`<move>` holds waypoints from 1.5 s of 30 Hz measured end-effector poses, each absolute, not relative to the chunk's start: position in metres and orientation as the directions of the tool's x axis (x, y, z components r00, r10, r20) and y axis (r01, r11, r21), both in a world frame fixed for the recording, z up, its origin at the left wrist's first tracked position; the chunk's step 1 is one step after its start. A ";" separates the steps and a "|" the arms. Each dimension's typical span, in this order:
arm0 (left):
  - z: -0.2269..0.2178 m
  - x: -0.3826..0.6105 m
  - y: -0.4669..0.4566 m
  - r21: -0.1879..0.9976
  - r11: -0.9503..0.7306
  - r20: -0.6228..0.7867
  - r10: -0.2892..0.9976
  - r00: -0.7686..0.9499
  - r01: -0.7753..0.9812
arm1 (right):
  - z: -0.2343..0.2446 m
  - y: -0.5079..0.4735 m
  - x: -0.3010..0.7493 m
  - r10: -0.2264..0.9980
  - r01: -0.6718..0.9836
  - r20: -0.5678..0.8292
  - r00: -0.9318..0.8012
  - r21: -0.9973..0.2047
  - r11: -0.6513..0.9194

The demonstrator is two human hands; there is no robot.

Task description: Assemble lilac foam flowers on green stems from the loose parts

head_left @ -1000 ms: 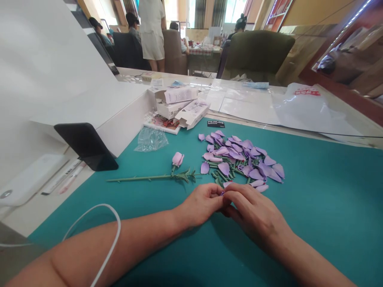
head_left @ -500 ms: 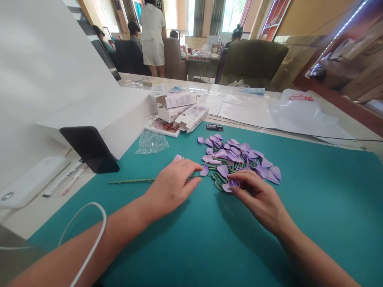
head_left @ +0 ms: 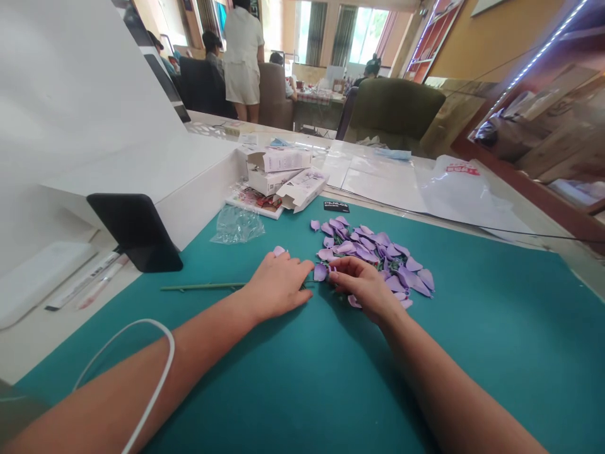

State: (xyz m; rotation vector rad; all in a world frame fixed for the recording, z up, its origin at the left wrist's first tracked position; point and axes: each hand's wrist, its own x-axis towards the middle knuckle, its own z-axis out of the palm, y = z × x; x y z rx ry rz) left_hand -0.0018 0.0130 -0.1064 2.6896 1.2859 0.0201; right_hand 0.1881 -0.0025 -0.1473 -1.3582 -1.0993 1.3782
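On the teal mat (head_left: 472, 353), the right grip (head_left: 363, 287) is pinching narrowly at the near edge of the lilac petals (head_left: 371, 249), its hold unclear, while the left grip (head_left: 278, 284) is covering the crosswise green stem (head_left: 203, 287).

Olive armchair (head_left: 394, 113), curtained windows (head_left: 362, 31) bright beyond; red shelving (head_left: 428, 41) beside ochre wall (head_left: 491, 31).

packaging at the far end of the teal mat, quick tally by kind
White cardboard boxes: 3
Clear plastic bag: 1
Printed booklet: 1
Black card: 1
Total: 6
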 end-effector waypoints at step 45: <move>-0.122 0.001 0.002 0.092 -0.644 0.099 0.765 0.636 0.760 | -0.148 -0.015 0.178 0.983 0.032 -0.172 -0.060 -0.985 -0.170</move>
